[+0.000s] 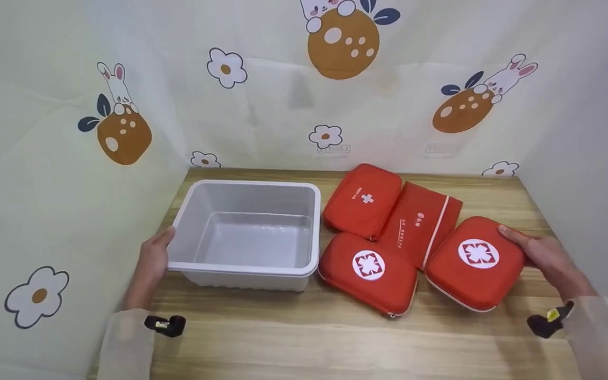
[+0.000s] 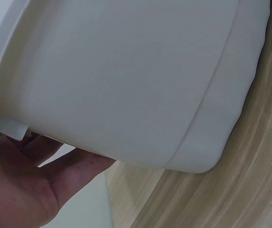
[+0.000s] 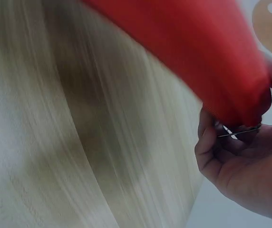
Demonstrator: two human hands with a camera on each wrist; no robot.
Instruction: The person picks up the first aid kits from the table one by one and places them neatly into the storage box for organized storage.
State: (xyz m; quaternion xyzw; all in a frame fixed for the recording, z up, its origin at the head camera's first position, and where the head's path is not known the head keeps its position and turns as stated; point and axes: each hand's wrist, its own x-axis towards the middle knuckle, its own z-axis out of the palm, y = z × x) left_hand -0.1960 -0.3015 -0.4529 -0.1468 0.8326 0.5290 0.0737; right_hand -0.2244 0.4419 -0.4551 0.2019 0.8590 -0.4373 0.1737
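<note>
My left hand (image 1: 152, 258) grips the left rim of a light grey plastic basin (image 1: 246, 271), which holds nothing. In the left wrist view, the fingers reach along the outer wall of the basin (image 2: 126, 85), under its rim. At the right, my right hand (image 1: 549, 261) holds a red zipped first-aid case (image 1: 454, 274) by its right edge, thumb on top. The right wrist view shows fingers curled beneath the red case (image 3: 198, 52), its held end raised above the wooden tabletop. A white round emblem marks its lid.
Between basin and held case lie another emblem-marked red case (image 1: 335, 258), a red first-aid pouch (image 1: 351, 211) with a white cross, and a flat red pouch (image 1: 415, 240) with a white stripe. Patterned cloth walls (image 1: 262, 116) enclose the wooden table (image 1: 283, 338) behind and at both sides.
</note>
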